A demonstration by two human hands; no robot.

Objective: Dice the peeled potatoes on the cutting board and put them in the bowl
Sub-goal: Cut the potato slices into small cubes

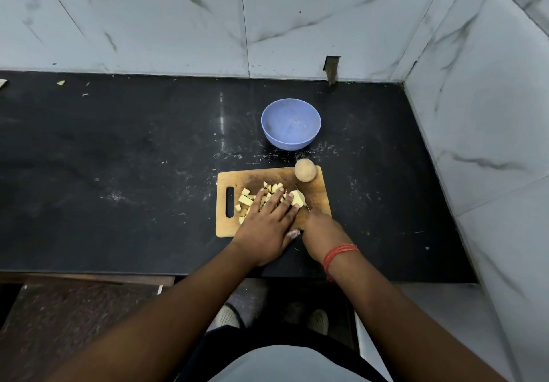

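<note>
A wooden cutting board (316,196) lies on the black counter. Several yellow potato dice (246,199) are piled on its left half. My left hand (264,227) lies flat over the pile, its straight fingers pressing a larger potato piece (298,197). My right hand (322,230) grips a knife handle; the thin blade (302,197) stands against the right side of that piece. A whole potato (304,169) sits at the board's far right corner. The blue bowl (291,123) stands behind the board, with nothing in it.
The marble-tiled wall (490,114) closes off the counter on the right and at the back. Small scraps (61,83) lie at the far left of the black counter (118,159). The counter's front edge runs just below my wrists.
</note>
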